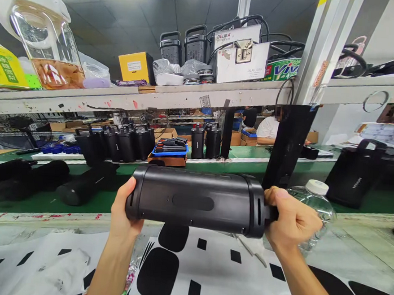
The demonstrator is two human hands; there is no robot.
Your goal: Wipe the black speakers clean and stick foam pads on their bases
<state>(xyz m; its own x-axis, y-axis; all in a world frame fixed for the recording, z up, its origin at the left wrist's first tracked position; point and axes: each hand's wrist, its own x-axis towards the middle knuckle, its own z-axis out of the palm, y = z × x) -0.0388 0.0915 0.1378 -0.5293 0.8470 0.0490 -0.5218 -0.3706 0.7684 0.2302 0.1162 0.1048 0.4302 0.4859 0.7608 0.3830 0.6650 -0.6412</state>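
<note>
Right grip (293, 219) on black device (195, 202); axis crosswise, handle (271, 214) seemingly rightward.

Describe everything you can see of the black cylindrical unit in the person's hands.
The black cylindrical unit looks like smooth plastic, with collars at both ends, each slotted, and a long rounded panel facing the camera, a small mark beside it. It is held nearly level above a white sheet with black patches. The left hand grips one end; the right hand is closed around a dark part projecting from the other.
</note>
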